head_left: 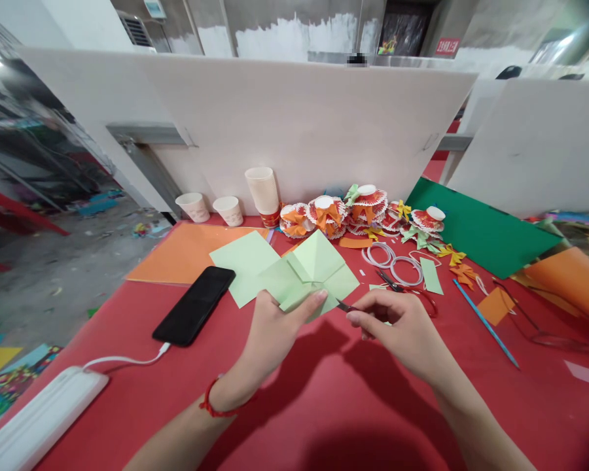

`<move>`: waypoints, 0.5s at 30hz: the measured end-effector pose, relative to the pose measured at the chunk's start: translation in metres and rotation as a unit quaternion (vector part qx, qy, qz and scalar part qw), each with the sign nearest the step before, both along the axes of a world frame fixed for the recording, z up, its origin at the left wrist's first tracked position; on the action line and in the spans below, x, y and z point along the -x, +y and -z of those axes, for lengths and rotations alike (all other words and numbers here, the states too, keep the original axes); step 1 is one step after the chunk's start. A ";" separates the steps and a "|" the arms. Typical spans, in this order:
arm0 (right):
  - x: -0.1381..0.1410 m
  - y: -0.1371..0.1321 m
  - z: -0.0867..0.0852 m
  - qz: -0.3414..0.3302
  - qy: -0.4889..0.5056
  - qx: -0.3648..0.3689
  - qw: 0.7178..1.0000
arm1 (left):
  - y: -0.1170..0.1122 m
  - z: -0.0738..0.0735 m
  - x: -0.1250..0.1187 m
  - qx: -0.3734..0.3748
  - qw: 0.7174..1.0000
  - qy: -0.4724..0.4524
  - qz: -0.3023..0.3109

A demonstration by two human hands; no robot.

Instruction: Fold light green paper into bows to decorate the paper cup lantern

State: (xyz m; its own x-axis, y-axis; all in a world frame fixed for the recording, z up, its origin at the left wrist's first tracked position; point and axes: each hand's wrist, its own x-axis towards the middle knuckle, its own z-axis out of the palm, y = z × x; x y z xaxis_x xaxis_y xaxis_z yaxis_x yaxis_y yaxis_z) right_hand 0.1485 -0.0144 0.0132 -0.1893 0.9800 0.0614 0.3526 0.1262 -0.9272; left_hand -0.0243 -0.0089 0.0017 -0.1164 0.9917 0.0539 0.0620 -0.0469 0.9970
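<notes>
My left hand pinches a creased light green paper between thumb and fingers, holding it just over the red table. In my right hand is a small dark pointed blade; most of it is hidden by my fingers. The blade's tip meets the lower right edge of the green paper; whether it cuts in I cannot tell. Partly beneath that paper lies a second light green sheet. Just beyond my right hand rest scissors with red handles.
A black phone with a white cable lies left, near a white power bank. Paper cups and red-white paper crafts line the white partition. A blue pencil and white rings lie right.
</notes>
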 end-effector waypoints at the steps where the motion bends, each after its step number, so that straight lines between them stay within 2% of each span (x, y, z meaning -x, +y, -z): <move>1: 0.001 0.000 0.000 0.002 0.003 0.000 1.000 | 0.000 0.001 -0.001 -0.001 1.000 -0.003 0.003; 15: -0.001 0.001 0.000 0.000 0.012 -0.017 1.000 | -0.001 0.003 -0.005 -0.019 1.000 -0.014 0.009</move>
